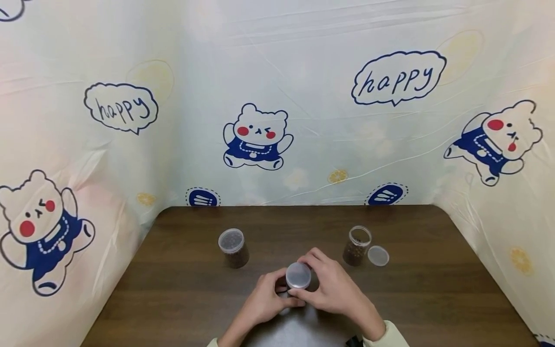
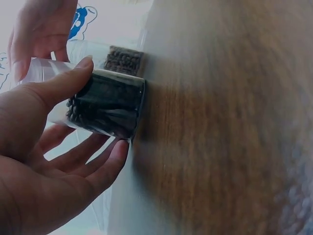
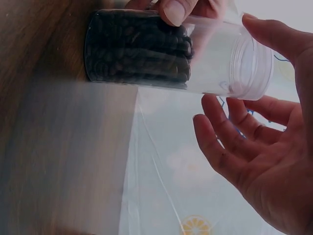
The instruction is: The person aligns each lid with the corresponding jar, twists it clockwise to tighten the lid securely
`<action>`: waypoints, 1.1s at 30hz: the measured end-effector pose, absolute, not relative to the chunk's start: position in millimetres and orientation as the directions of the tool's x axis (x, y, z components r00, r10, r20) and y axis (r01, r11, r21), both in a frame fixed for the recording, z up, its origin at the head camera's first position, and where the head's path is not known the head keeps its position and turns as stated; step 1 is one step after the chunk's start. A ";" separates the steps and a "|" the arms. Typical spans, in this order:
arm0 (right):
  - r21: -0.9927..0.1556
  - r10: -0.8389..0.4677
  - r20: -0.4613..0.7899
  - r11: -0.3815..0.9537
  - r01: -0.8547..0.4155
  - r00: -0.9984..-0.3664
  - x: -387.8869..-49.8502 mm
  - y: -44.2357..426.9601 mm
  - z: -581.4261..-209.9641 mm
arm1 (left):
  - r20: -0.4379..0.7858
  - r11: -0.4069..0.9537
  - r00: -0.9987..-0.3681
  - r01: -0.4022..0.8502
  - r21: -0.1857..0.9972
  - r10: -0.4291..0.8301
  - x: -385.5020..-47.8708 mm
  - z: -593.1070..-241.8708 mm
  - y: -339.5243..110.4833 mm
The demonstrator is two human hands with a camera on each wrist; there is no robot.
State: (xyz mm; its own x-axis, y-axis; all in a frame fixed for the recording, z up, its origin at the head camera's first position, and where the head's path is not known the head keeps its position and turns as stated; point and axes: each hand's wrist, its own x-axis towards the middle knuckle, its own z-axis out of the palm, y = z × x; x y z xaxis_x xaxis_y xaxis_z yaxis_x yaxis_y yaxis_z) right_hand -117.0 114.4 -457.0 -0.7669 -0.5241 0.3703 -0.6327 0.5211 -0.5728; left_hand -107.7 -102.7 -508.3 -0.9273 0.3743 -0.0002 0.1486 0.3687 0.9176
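Observation:
A clear jar point(image 3: 139, 51) of dark beans stands upright at the front middle of the table, topped by a translucent lid point(image 1: 298, 275). My left hand point(image 1: 268, 299) holds the lower part of its body, thumb on one side and fingers on the other. Around the lid, my right hand point(image 1: 331, 284) has its thumb on the near side and fingertips on the far side. In the right wrist view, some of the right fingers hang loosely beneath the jar's neck.
A lidded jar point(image 1: 234, 250) with dark contents stands back left on the brown table point(image 1: 182, 289). Back right is an uncapped jar point(image 1: 355, 248) of brown beans, with a loose lid point(image 1: 378, 256) lying beside it. A printed curtain point(image 1: 321, 96) surrounds the table.

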 end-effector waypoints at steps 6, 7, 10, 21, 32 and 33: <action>-0.528 -0.488 0.390 0.577 -0.624 -0.781 -116.2 110.0 -457.0 | 0.014 0.374 -0.930 0.162 0.913 0.368 -108.3 -508.7 -102.6; -0.517 -0.480 0.394 0.589 -0.621 -0.784 -115.9 109.3 -456.9 | 0.020 0.375 -0.931 0.166 0.912 0.365 -108.1 -508.5 -102.2; -0.487 -0.455 0.405 0.627 -0.609 -0.793 -115.0 107.0 -456.3 | 0.040 0.383 -0.938 0.180 0.906 0.345 -107.2 -507.8 -100.7; -0.355 -0.348 0.483 0.761 -0.543 -0.803 -105.9 92.4 -462.3 | 0.061 0.494 -0.960 0.194 0.848 0.272 -100.9 -504.8 -95.6; -0.628 -0.392 0.182 0.659 -0.413 -0.902 -106.8 100.3 -457.8 | -0.027 0.479 -0.945 0.141 0.866 0.326 -104.4 -499.0 -99.5; -0.650 -0.416 0.168 0.635 -0.418 -0.893 -108.8 104.1 -457.2 | -0.033 0.472 -0.943 0.134 0.871 0.330 -105.1 -498.9 -99.2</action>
State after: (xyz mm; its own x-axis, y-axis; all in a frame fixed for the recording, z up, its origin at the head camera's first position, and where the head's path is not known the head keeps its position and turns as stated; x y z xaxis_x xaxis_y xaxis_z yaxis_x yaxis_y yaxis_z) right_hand -108.8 104.1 -457.2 -0.8935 -0.4164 0.1681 -0.4181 0.6349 -0.6497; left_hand -105.1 -99.2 -498.9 -0.9435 0.3297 -0.0335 0.1340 0.4720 0.8714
